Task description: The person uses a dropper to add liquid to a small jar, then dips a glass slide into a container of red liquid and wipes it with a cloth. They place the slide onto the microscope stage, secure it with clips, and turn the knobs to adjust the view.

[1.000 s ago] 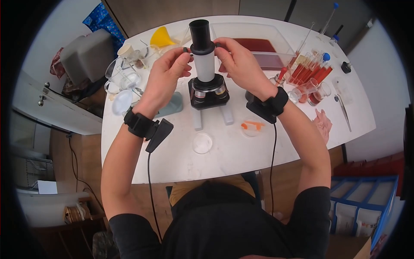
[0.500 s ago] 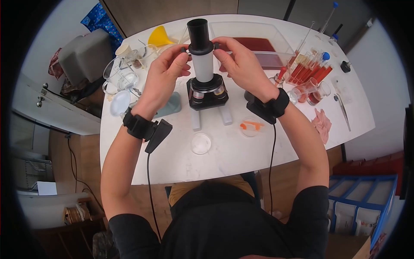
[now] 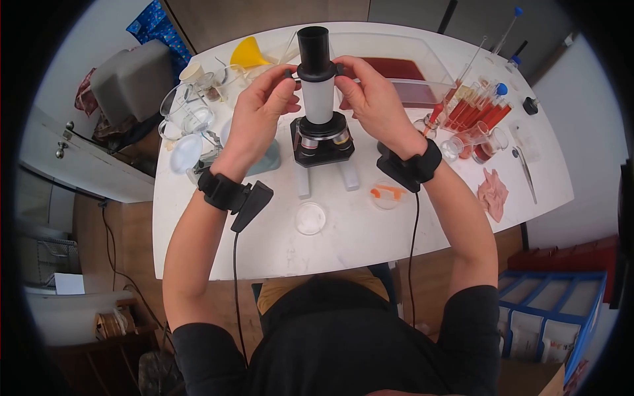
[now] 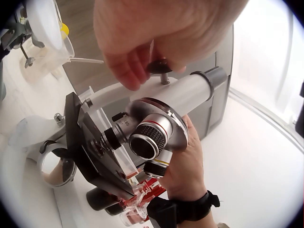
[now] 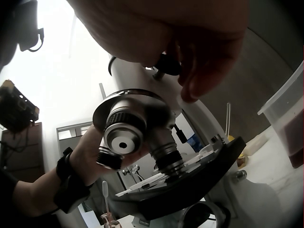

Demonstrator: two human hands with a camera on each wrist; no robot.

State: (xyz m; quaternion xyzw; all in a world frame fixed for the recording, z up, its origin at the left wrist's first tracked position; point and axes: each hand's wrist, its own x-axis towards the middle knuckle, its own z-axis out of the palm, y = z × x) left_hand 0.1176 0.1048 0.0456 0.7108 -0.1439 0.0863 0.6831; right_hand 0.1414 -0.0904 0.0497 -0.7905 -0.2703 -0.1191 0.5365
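Note:
A microscope [image 3: 318, 102] with a black eyepiece and white tube stands upright mid-table. My left hand [image 3: 259, 112] pinches the focus knob [image 4: 159, 66] on its left side between thumb and fingers. On the opposite side, my right hand [image 3: 376, 105] pinches the matching knob [image 5: 169, 64]. Under the tube, the round nosepiece carries several objectives [image 4: 145, 142], one pointing down at the black stage [image 4: 78, 137]. A round mirror [image 4: 56, 167] sits below the stage. In both wrist views the hand's own palm partly covers the knob.
In front of the microscope lie a clear petri dish [image 3: 310, 218] and a dish with orange pieces [image 3: 389, 193]. Test tubes of red liquid [image 3: 472, 115], tweezers [image 3: 526, 173] and crumpled pink material [image 3: 492, 193] are at right. A yellow funnel [image 3: 247, 53] and glassware occupy the back left.
Both hands stay at the knobs with little visible movement. The head view has shifted slightly, and the left forearm sits a little further right in it.

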